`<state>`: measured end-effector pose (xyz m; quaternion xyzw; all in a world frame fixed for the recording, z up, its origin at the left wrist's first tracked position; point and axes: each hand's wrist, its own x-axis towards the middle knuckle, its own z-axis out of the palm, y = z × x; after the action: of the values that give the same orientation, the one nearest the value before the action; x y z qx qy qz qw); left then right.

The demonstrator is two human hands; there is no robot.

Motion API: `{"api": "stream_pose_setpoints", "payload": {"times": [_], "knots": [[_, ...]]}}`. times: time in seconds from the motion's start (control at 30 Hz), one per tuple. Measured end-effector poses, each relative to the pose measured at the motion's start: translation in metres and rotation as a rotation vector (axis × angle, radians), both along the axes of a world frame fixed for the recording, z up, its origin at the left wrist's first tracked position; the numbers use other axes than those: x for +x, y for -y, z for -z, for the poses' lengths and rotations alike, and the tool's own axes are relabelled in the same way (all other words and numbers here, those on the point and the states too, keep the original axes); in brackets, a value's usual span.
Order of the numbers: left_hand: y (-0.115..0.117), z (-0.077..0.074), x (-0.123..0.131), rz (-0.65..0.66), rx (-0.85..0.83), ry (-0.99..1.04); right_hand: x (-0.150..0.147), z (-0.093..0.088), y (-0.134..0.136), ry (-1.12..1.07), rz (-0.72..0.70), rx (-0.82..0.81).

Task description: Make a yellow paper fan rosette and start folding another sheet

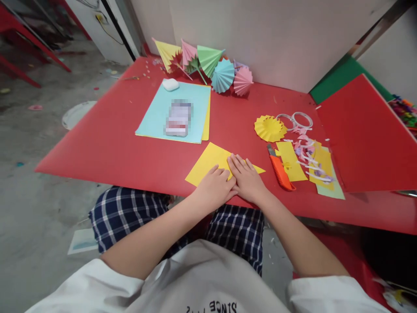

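A sheet of yellow paper (206, 164) lies at the front edge of the red table, a pointed corner sticking out to the right. Upon it rests my left hand (216, 184), fingers slightly bent and pressed against the paper. My right hand (246, 177) lies flat beside it, fingers stretched out on the paper and touching the left hand. Part of the sheet is hidden beneath both hands. To the right is an orange utility knife (280, 173) with its blade showing. A pleated yellow paper ring (269, 128) sits farther back.
Several paper umbrellas (210, 60) stand along the wall. A phone (178, 118) and a white object (170, 84) rest on blue paper (148, 117). Tape rolls (302, 120), yellow paper pieces (291, 161) and scraps lie right, before a red board (368, 139).
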<state>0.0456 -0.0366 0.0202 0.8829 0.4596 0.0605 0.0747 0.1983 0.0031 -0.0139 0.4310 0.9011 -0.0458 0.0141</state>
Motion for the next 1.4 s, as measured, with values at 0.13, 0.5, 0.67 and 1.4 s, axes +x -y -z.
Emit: {"api": "stream_pose_setpoints", "payload": {"times": [0.13, 0.5, 0.67, 1.4], "knots": [[0.004, 0.0, -0.006, 0.037, 0.012, 0.002, 0.001, -0.002, 0.001, 0.0, -0.005, 0.004], [0.014, 0.008, -0.021, 0.002, -0.014, 0.109, 0.01, -0.015, -0.01, -0.025, -0.068, -0.21], [0.019, 0.008, -0.032, 0.005, -0.008, 0.135, 0.008, -0.014, -0.009, -0.006, -0.042, -0.213], [0.062, 0.009, -0.082, -0.109, 0.009, 0.2, 0.003, -0.009, -0.003, -0.027, -0.012, -0.089]]}}
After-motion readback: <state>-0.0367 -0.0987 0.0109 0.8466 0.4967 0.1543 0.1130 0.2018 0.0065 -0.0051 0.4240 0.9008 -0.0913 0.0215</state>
